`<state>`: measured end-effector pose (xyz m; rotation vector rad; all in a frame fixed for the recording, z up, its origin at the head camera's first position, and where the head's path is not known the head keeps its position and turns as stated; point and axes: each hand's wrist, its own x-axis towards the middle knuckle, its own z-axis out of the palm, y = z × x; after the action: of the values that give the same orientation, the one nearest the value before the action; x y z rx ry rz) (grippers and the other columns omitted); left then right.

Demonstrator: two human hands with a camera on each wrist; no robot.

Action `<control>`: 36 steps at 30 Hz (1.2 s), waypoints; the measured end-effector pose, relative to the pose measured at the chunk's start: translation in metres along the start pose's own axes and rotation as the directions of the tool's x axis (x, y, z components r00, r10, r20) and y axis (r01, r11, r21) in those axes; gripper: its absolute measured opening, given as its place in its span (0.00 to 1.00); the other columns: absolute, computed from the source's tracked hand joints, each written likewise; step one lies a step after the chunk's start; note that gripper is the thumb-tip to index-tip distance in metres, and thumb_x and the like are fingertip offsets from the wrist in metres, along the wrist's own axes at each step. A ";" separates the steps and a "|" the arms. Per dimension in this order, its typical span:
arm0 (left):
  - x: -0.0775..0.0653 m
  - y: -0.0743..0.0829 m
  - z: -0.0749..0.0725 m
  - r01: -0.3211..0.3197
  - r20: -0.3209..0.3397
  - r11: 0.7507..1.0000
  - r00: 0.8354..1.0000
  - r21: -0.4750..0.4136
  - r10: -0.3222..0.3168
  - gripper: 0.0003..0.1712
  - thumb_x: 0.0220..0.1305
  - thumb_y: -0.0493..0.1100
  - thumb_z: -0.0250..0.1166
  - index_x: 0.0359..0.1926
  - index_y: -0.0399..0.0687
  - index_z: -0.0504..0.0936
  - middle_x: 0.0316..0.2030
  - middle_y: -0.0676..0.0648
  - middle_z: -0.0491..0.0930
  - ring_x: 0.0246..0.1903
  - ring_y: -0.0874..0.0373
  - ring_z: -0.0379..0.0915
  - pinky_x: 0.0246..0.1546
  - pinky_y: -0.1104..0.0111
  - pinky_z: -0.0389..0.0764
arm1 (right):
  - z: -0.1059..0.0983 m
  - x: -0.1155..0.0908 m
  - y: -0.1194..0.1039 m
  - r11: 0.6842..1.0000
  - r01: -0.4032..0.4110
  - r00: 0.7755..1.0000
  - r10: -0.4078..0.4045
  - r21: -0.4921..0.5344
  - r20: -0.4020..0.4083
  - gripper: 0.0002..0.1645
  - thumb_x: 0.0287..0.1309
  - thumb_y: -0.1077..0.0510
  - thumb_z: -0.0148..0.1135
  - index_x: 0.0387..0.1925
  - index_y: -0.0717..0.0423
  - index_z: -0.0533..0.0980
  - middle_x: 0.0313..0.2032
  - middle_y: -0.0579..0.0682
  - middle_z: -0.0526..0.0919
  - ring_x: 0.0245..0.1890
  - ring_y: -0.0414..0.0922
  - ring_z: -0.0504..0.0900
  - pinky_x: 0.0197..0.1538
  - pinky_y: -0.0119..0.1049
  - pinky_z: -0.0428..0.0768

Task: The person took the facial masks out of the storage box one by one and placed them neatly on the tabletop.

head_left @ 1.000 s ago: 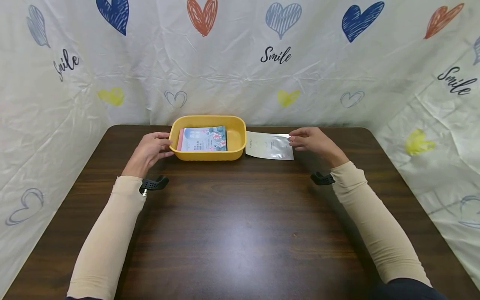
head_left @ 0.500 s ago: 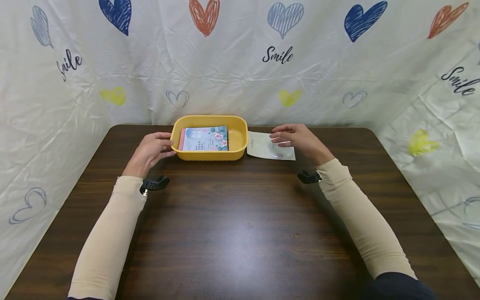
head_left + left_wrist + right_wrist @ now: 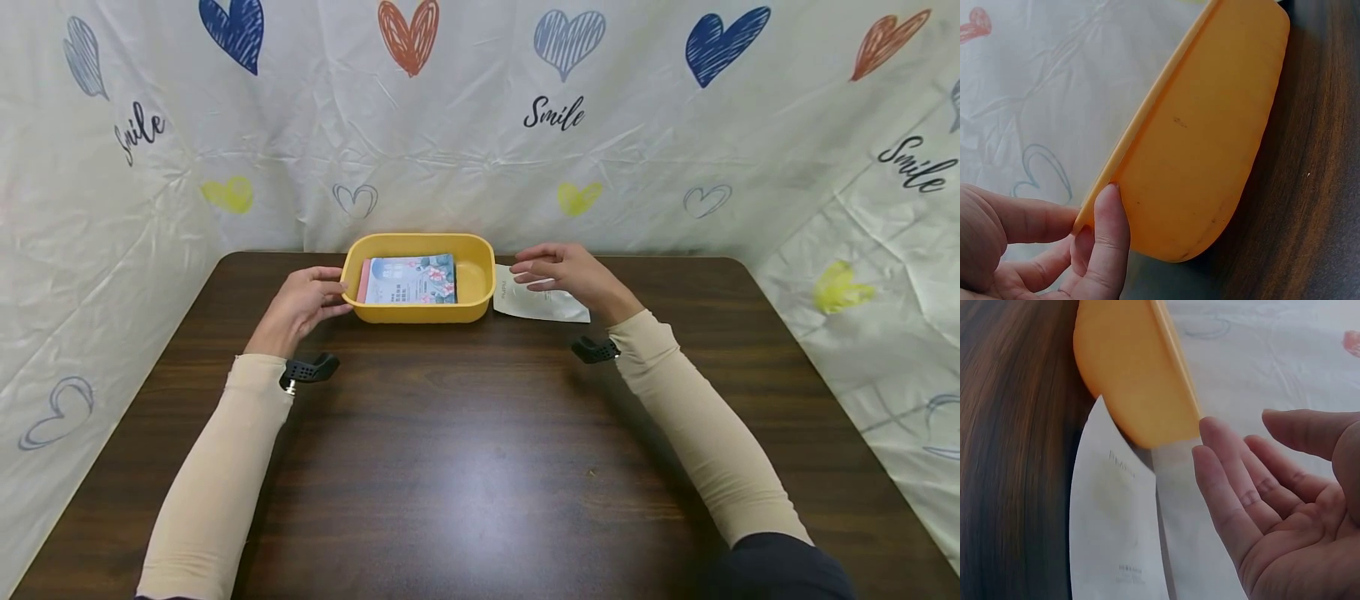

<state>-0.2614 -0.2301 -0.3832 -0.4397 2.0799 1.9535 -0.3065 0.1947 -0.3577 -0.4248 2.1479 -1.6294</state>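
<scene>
A yellow plastic bin [image 3: 420, 312] stands at the back of the table, with a light blue floral packet [image 3: 412, 279] lying over a pink one [image 3: 363, 280] inside. My left hand [image 3: 296, 304] holds its left end: in the left wrist view the thumb is at the rim and the fingertips are against the outer wall. Right of the bin lies a flat white-silver sachet [image 3: 1113, 512] with small print, its near corner curling up. My right hand [image 3: 566, 271] hovers over this sachet, palm towards the bin, fingers loosely extended and holding nothing; it hides part of the sachet.
The brown wooden table [image 3: 465, 450] spreads out in front of the bin. A white cloth backdrop [image 3: 450, 192] with printed hearts rises right behind the table's far edge. A dark strap [image 3: 311, 368] sits at the left wrist.
My right hand has moved left, from the sachet's right edge to above its left part near the bin. The left hand keeps its place on the bin; the sachet stays put.
</scene>
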 end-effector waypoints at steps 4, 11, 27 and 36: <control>0.000 0.001 -0.001 -0.001 -0.004 1.000 1.000 -0.001 0.001 0.32 0.75 0.36 0.58 0.76 0.42 0.61 0.68 0.38 0.63 0.56 0.47 0.74 0.52 0.67 0.85 | 0.007 0.007 -0.005 1.000 -0.005 1.000 0.005 0.001 0.001 0.24 0.74 0.57 0.56 0.67 0.63 0.71 0.62 0.63 0.79 0.61 0.57 0.80 0.64 0.48 0.80; 0.000 0.000 -0.002 -0.002 -0.009 1.000 1.000 0.001 0.002 0.32 0.75 0.36 0.58 0.76 0.43 0.61 0.67 0.38 0.64 0.56 0.46 0.73 0.52 0.67 0.85 | 0.022 0.018 -0.015 0.998 0.011 1.000 -0.012 0.060 0.010 0.28 0.71 0.56 0.61 0.67 0.65 0.69 0.65 0.65 0.75 0.63 0.60 0.77 0.64 0.49 0.79; -0.002 0.001 -0.001 -0.003 -0.013 1.000 1.000 0.010 0.003 0.31 0.75 0.36 0.58 0.75 0.43 0.62 0.67 0.39 0.64 0.56 0.45 0.73 0.52 0.67 0.85 | 0.050 0.043 -0.024 0.990 0.027 0.999 -0.031 0.140 0.024 0.27 0.68 0.59 0.64 0.66 0.60 0.72 0.64 0.60 0.77 0.64 0.56 0.76 0.66 0.48 0.77; -0.002 0.000 0.000 -0.007 -0.015 1.000 1.000 0.022 0.007 0.32 0.75 0.37 0.59 0.75 0.43 0.62 0.68 0.38 0.64 0.54 0.47 0.75 0.52 0.67 0.85 | 0.064 0.054 -0.027 0.993 0.041 0.997 -0.047 0.109 0.057 0.27 0.68 0.59 0.65 0.66 0.59 0.72 0.64 0.60 0.76 0.65 0.56 0.75 0.68 0.48 0.76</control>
<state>-0.2598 -0.2298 -0.3829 -0.4445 2.1127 1.9355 -0.3220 0.1084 -0.3544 -0.4843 2.0094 -1.7254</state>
